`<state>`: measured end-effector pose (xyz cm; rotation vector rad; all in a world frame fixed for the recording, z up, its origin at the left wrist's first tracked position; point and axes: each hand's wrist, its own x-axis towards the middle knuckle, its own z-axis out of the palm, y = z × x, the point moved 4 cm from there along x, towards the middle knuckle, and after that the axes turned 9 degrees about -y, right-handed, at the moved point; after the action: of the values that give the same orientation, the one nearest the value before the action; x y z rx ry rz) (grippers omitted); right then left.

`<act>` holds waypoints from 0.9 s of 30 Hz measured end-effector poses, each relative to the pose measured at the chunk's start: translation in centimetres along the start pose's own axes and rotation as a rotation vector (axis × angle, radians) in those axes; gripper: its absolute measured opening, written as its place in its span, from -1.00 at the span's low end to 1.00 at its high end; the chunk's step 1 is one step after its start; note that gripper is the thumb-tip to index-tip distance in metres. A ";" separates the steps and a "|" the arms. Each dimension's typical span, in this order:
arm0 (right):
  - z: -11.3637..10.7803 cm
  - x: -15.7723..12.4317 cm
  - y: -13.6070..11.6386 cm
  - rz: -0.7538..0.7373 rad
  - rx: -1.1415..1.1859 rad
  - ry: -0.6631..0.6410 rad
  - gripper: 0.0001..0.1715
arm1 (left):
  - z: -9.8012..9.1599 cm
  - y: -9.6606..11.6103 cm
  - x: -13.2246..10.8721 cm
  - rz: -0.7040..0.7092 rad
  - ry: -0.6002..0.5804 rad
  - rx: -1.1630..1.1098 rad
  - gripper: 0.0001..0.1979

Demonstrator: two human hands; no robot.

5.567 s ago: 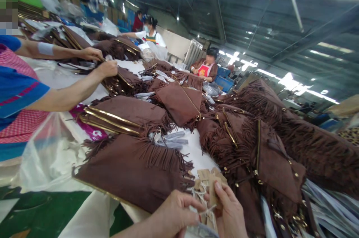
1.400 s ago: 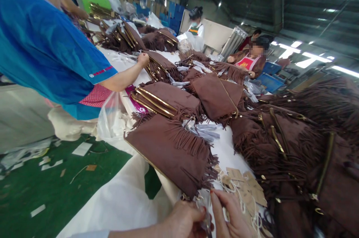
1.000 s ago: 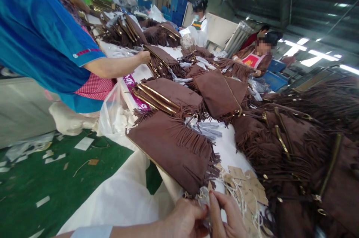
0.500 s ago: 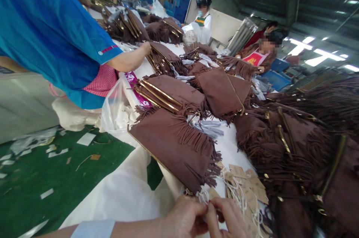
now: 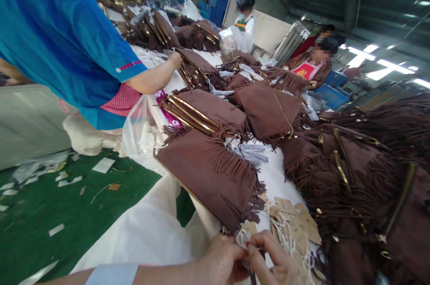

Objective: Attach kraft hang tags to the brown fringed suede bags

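- The white string [image 5: 242, 236] is at the bottom of my view, at the near corner of the brown fringed bag [image 5: 208, 177], which lies flat on the white table cover [image 5: 275, 177]
- My left hand [image 5: 220, 261] pinches the string, thumb and fingertips closed on it
- My right hand [image 5: 273, 260] meets it, fingers curled, nipping the same string
- Just right of my 2 hands lies a heap of cardboard tags [image 5: 295, 222]
- Further up the table a co-worker in a blue shirt [image 5: 60, 29] has a hand [image 5: 174, 60] on another stack of bags [image 5: 198, 72]

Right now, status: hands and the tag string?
Left hand and right hand both pinched on tag string by fringed bag corner. Loose tags heaped beside right hand.
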<state>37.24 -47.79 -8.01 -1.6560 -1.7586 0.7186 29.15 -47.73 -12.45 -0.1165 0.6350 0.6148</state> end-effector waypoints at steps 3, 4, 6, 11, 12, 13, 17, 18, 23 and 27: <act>-0.3 0.1 0.5 0.045 -0.055 0.021 -0.78 | 0.0 -0.2 0.1 0.011 -0.039 -0.045 -0.76; -0.4 0.1 0.6 0.051 -0.085 0.038 -0.78 | 0.1 -0.2 0.2 0.016 -0.054 -0.059 -0.75; -0.7 0.0 0.8 0.042 -0.153 0.085 -0.79 | 0.0 -0.4 0.2 0.020 -0.074 -0.085 -0.71; -1.1 0.0 0.3 -0.017 -0.292 0.189 -0.78 | 0.0 -0.8 0.4 0.025 -0.053 -0.137 -0.65; -1.1 0.0 0.2 -0.024 -0.300 0.197 -0.77 | 0.0 -0.8 0.4 0.021 -0.038 -0.138 -0.65; -1.2 0.1 0.1 -0.029 -0.303 0.206 -0.76 | -0.1 -0.9 0.4 0.019 -0.024 -0.139 -0.66; -1.3 0.4 -0.2 -0.052 -0.294 0.255 -0.74 | -0.2 -0.9 0.7 0.034 -0.008 -0.138 -0.69; -1.3 0.5 -0.3 -0.059 -0.293 0.266 -0.74 | -0.2 -0.9 0.7 0.037 -0.013 -0.135 -0.70; -1.3 0.7 -0.5 -0.107 -0.317 0.272 -0.76 | -0.3 -0.9 0.7 0.029 -0.018 -0.119 -0.73; -1.3 0.6 -0.3 -0.125 -0.374 0.262 -0.78 | -0.2 -0.9 0.7 0.021 -0.011 -0.107 -0.75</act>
<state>37.99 -47.25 -6.93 -1.7628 -1.8599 0.1085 29.96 -48.16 -13.06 -0.2067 0.5930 0.6696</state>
